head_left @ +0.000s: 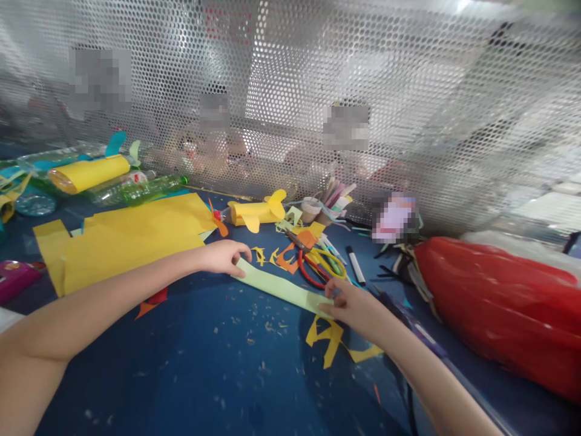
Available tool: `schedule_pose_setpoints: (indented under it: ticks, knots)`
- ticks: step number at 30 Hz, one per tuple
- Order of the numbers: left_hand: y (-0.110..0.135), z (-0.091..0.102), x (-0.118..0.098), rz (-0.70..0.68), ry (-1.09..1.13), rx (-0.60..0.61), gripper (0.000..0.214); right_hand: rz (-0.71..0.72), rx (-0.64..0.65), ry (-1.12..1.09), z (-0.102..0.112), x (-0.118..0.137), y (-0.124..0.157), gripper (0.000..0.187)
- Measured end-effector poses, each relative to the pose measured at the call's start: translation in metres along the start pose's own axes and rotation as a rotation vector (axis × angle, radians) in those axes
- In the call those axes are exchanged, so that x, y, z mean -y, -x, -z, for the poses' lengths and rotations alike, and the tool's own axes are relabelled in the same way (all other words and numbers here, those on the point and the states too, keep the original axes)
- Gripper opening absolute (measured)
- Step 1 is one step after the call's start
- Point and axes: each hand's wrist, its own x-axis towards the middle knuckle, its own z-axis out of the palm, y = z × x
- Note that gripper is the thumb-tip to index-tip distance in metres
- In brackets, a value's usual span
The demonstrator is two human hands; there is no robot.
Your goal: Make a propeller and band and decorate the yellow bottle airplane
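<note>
Centrally, a pale green strip (279, 288) ran slantwise, its left end higher than its right. Hands were well apart: the left hand (226, 258) pinched the upper end between thumb and fingers, the right hand (341, 301) pinched the lower end. Whether the strip touched the blue table (195, 369) could not be told. Just beneath the right hand, right of lower centre: yellow scraps (334, 342). Beyond it, red-handled scissors (301, 269), with a marker (356, 267) near them to the right. Yellow sheets (136, 233) overlapped at left centre, beyond the left forearm. Upper centre: a yellow model (252, 213) lay on its side, orange propeller (221, 226) at its left end. Green bottle (154, 189), upper left. Red bag (494, 297) filled the right edge. Perforated mesh (281, 79) spanned the top.
</note>
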Motion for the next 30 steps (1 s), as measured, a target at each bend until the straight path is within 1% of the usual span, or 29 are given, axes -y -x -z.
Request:
schedule_pose_setpoints:
  ticks: [2,6,9,15,19,22,27,30]
  knots:
    - [0.001,-0.002,-0.002,-0.021,-0.046,-0.026,0.039,-0.013,-0.01,0.02,0.0,0.001,0.0,0.015]
    - [0.004,-0.005,-0.006,-0.073,-0.131,-0.048,0.036,-0.023,0.013,0.027,0.0,0.003,0.0,0.013]
    - [0.006,-0.006,-0.008,-0.09,-0.175,-0.064,0.036,-0.016,0.001,0.039,0.0,0.004,0.0,0.013]
    - [0.01,-0.005,-0.012,-0.083,-0.181,-0.067,0.033,0.009,-0.006,0.064,0.0,0.008,0.002,0.009]
    - [0.011,-0.006,-0.013,-0.073,-0.205,-0.075,0.033,-0.012,0.001,0.109,0.0,0.008,0.002,0.008]
    - [0.011,-0.007,-0.013,-0.103,-0.219,-0.083,0.029,-0.019,0.007,0.093,-0.001,0.004,0.0,0.008]
    - [0.012,-0.007,-0.013,-0.158,-0.236,-0.048,0.022,0.017,-0.001,0.053,-0.002,-0.001,-0.003,0.009]
    - [0.011,-0.007,-0.01,-0.176,-0.269,-0.061,0.021,0.047,-0.002,0.045,-0.002,-0.001,-0.003,0.01]
